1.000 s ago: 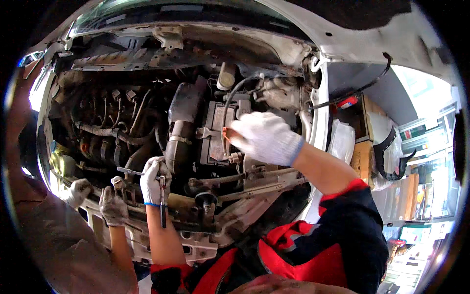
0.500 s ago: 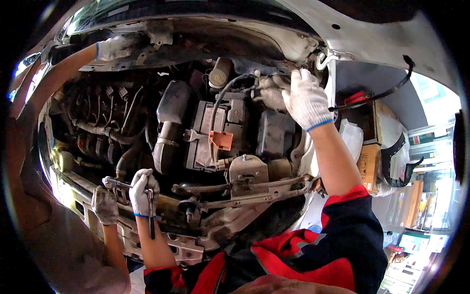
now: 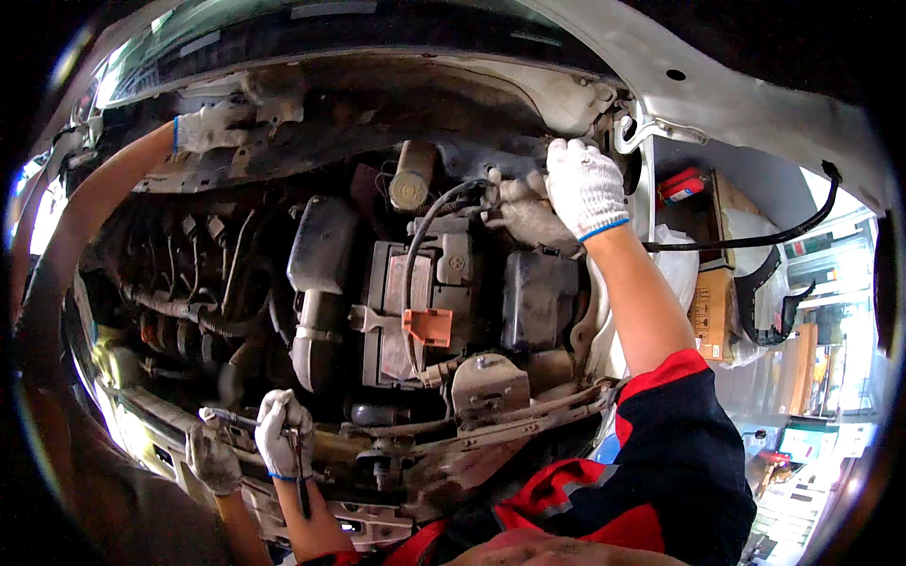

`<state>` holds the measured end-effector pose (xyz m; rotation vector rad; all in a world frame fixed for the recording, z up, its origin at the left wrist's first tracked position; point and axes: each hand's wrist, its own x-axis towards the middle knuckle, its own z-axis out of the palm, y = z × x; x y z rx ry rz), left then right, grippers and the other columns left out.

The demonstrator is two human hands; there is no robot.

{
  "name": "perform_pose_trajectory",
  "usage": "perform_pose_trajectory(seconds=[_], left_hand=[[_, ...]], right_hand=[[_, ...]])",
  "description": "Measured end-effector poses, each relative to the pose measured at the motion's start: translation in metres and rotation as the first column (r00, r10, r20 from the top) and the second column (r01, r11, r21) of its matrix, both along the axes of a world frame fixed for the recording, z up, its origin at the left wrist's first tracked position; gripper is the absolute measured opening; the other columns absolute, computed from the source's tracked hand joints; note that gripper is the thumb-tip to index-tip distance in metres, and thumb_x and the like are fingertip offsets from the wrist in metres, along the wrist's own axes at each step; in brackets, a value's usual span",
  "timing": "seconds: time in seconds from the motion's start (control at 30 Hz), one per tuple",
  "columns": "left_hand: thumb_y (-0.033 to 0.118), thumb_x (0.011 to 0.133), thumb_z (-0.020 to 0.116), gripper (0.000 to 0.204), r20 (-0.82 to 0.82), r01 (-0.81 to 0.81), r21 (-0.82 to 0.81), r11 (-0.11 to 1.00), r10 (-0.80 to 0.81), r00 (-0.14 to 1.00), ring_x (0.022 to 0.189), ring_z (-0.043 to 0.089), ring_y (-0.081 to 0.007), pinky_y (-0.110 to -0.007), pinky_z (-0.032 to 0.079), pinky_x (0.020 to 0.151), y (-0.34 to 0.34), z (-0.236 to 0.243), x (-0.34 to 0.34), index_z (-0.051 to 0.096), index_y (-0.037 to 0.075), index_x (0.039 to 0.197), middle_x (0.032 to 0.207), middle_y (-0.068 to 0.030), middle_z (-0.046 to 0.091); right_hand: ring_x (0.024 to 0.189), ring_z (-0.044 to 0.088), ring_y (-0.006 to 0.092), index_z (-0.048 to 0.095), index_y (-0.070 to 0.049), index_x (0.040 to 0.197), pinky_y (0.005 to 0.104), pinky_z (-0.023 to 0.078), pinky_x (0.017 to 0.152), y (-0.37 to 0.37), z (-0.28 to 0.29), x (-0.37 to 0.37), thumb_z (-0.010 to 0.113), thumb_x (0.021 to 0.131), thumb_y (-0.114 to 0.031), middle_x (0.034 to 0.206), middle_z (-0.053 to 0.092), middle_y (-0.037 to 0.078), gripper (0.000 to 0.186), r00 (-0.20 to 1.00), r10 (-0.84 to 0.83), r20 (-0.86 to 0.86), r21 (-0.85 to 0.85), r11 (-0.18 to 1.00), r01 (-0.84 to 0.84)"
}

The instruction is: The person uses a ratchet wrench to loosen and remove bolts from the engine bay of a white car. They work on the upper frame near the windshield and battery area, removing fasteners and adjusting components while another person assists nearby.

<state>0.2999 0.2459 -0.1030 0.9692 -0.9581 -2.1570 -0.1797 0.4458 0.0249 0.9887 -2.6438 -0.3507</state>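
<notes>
My right hand (image 3: pixel 587 189), in a white knit glove with a blue cuff, is at the far right of the engine bay. Its fingers are curled, their tips hidden, beside a pale, grimy lumpy part (image 3: pixel 531 215). My left hand (image 3: pixel 283 436), also gloved, is closed at the front of the bay around a metal hand tool with a dark handle (image 3: pixel 303 495). A metal bar (image 3: pixel 229 416) reaches left from that hand toward another person's gloved hand (image 3: pixel 213 462); whether it is part of the same tool I cannot tell. The battery (image 3: pixel 396 311) with its orange terminal cover (image 3: pixel 429 326) lies between my hands.
Another gloved hand (image 3: pixel 209 129), not mine, rests at the bay's far left. A black box (image 3: pixel 540 300) sits right of the battery. The raised hood (image 3: pixel 755 113) hangs overhead with a black strut-like line (image 3: pixel 755 243). Cardboard boxes (image 3: pixel 714 311) stand right of the car.
The view has tilted, so the engine bay sits lower in the picture. My left hand keeps its grip on the tool, and my right hand stays near the same corner.
</notes>
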Motion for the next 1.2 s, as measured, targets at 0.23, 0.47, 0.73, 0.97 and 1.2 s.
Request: perform_pose_trajectory(seconds=[0.23,0.47,0.73,0.97,1.2], left_hand=[[0.013,0.097,0.056,0.017,-0.031,-0.015,0.038,0.999,0.017,0.999,0.048,0.036,-0.0114,-0.026,0.030,0.042,0.001,-0.002,0.003,0.060,0.000,0.107,0.064,-0.0004,0.041],[0.013,0.097,0.056,0.017,-0.030,-0.058,-0.124,0.991,0.055,0.998,0.052,0.042,-0.0127,-0.026,0.035,0.046,0.006,0.016,0.004,0.061,-0.001,0.105,0.066,-0.0022,0.044],[0.033,0.105,0.052,0.037,0.145,0.022,0.048,0.999,-0.028,0.989,0.060,0.054,-0.0107,-0.027,0.045,0.054,0.094,0.127,-0.154,0.069,0.001,0.102,0.071,-0.0027,0.061],[0.068,0.098,0.044,0.063,0.090,0.243,0.247,0.938,-0.272,0.958,0.070,0.062,-0.0175,-0.034,0.052,0.065,0.148,0.156,-0.169,0.062,0.010,0.084,0.078,-0.0046,0.063],[0.062,0.103,0.035,0.074,0.195,0.619,-0.330,0.713,-0.590,0.783,0.083,0.062,-0.0231,-0.038,0.048,0.081,0.151,0.142,-0.181,0.053,-0.008,0.120,0.090,-0.0183,0.067]], right_hand=[[0.094,0.071,0.0352,0.067,-0.002,0.099,0.0454,0.059,0.079,-0.004,0.002,-0.003,0.063,0.086,-0.018,0.096,0.070,0.019,0.021,0.997,0.044,0.070,0.000,0.999,-0.044],[0.106,0.064,0.0391,0.056,0.002,0.123,0.0469,0.054,0.088,0.004,0.051,0.052,0.068,0.090,-0.035,0.111,0.061,0.024,0.051,0.994,0.078,0.071,-0.070,0.995,-0.073],[0.108,0.063,0.0346,0.061,-0.006,0.122,0.0443,0.055,0.082,0.034,0.056,0.236,0.070,0.074,-0.027,0.124,0.060,0.020,0.053,0.273,0.926,0.259,-0.543,0.373,-0.752],[0.085,0.062,0.0336,0.060,-0.007,0.102,0.0430,0.052,0.073,0.073,0.072,0.224,0.062,0.082,-0.018,0.100,0.058,0.015,0.023,0.443,0.891,0.098,-0.531,0.423,-0.734],[0.085,0.064,0.0326,0.057,-0.006,0.097,0.0430,0.052,0.070,0.097,0.077,0.211,0.068,0.076,-0.015,0.092,0.059,0.013,0.026,0.623,0.716,0.314,-0.293,0.698,-0.654]])
